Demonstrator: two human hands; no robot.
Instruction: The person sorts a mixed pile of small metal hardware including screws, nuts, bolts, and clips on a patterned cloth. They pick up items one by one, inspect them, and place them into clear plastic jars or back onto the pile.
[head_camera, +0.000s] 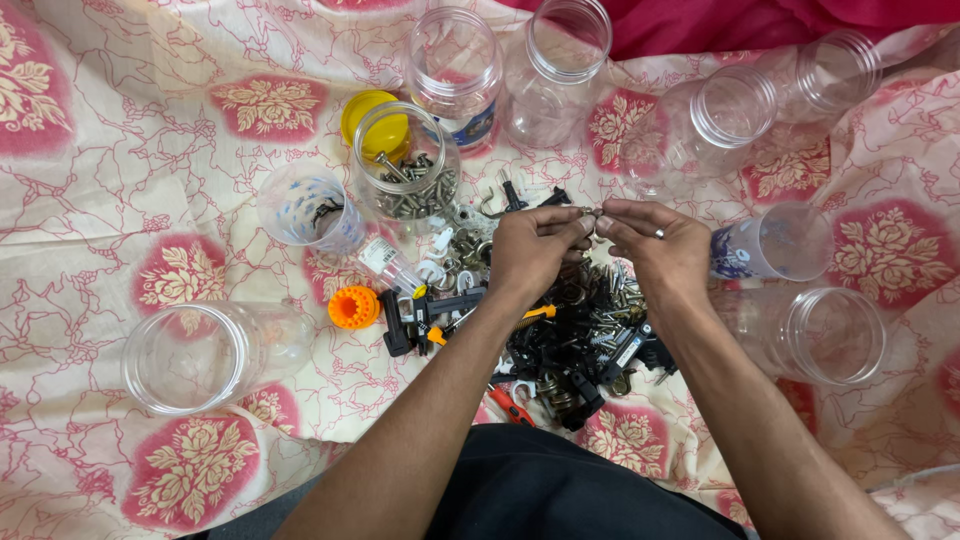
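Floral pink-and-cream cloth (120, 180), clear jars (205, 355) ringing hardware pile (560, 330), both hands' fingers (583, 224) pinching one small metal piece (594, 213)

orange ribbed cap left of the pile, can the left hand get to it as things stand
Probably yes. The orange ribbed cap lies in the open on the cloth, nothing over it, just left of the left hand's forearm. But that hand is pinching a small metal piece with the right hand.

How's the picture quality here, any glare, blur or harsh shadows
Head view: soft, even light, only faint shadows under the left hand and right hand; small glints on the clear jars; mild wide-angle bending at the edges; the tiny piece between the fingertips is too small to make out.
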